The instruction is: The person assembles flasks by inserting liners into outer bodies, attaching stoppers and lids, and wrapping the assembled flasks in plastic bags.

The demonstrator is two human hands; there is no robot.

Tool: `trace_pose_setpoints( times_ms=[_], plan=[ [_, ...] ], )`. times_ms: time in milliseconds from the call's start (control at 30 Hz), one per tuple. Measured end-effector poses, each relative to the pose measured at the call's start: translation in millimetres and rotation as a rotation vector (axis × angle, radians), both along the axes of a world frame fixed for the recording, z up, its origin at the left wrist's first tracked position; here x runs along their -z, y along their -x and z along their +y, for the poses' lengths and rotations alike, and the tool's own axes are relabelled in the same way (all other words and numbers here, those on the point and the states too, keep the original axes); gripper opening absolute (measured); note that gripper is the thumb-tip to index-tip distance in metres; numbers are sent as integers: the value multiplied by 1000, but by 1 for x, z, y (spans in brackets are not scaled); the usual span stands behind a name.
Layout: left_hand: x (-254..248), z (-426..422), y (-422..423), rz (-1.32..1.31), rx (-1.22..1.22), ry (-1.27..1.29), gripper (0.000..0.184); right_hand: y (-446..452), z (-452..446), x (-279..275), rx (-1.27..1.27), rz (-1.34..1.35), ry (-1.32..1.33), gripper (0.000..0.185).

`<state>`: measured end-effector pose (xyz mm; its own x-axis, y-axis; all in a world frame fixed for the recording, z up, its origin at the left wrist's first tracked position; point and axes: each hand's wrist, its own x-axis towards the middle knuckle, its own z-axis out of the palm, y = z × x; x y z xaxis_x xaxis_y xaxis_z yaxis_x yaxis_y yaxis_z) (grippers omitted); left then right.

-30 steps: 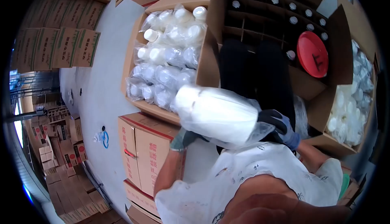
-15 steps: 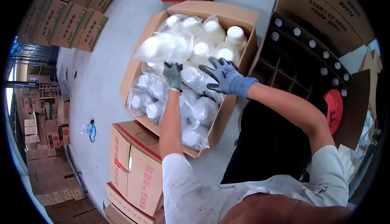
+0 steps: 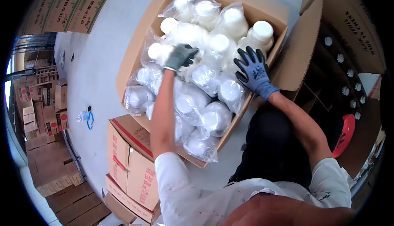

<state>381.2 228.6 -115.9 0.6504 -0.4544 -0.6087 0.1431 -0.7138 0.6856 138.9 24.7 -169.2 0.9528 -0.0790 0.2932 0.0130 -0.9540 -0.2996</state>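
Note:
An open cardboard box (image 3: 135, 47) holds several white bottles in clear plastic bags, some standing cap up and others with their flat bases showing. My left hand (image 3: 179, 58), in a grey-green glove, is over the middle of the box. Its fingers are loosely bent and apart, close above a bagged white bottle (image 3: 158, 51), and nothing shows gripped in them. My right hand (image 3: 255, 73), in a blue glove with dark fingertips, lies spread at the box's right side, against a bagged bottle near the wall.
To the right stands a divided carton (image 3: 301, 45) with several dark, white-capped bottles (image 3: 340, 58) and a red object (image 3: 344, 135) beside it. Closed cartons (image 3: 135, 164) are stacked at the lower left. More cartons (image 3: 76, 10) stand at the upper left. A blue loop (image 3: 90, 120) lies on the floor.
The blurred bagged bottle raised by my left hand is now down among the others. My left hand has shifted up and over the bottles; my right hand has moved right to the box's side.

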Motion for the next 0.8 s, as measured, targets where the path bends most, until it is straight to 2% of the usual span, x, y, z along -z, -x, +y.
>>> trace_pose_setpoints(
  times_ms=[33, 67, 100, 133, 167, 267, 300, 333, 400, 433, 467, 567, 667, 700, 800],
  plan=[
    [-29, 10, -9, -164, -12, 59, 30, -1, 0, 1, 1, -14, -3, 42],
    [-44, 17, -33, -410, -49, 0, 30, -2, 0, 2, -3, -30, 3, 41],
    [-30, 38, -73, -865, 18, -14, 30, -4, 0, 3, -5, -21, -7, 41],
    [-51, 35, -81, -1192, -37, -253, 29, -5, 1, 3, -14, -15, -12, 41],
    [-40, 43, -112, -1243, -88, -206, 26, -5, 0, 2, -17, -13, -14, 41],
    [15, 53, -177, -980, -32, -208, 29, -5, 0, -5, -12, -6, -44, 39],
    [10, 39, -160, -904, -20, -143, 36, -7, 0, -7, -9, -7, -54, 38],
    [37, 27, -161, -713, -148, 264, 64, -8, 0, -8, -2, -4, -69, 37],
    [64, 7, -164, -789, 1, -232, 94, -9, 0, -5, 0, -3, -72, 36],
    [73, -4, -154, -997, 51, -329, 109, -8, 0, -5, 5, 8, -74, 37],
    [76, -10, -147, -905, -89, -275, 109, -9, 0, -7, 7, 13, -72, 37],
    [84, -18, -149, -1019, -180, -374, 101, -11, -1, -7, 15, 28, -107, 38],
    [27, -26, -118, -1081, -394, -163, 99, -10, -1, -8, 14, 38, -108, 38],
    [10, -24, -116, -1180, -443, -20, 98, -10, -2, -7, 14, 31, -110, 39],
    [-35, -7, -93, -1326, -453, 242, 92, -5, -1, -5, 22, -6, -88, 46]
  ],
)
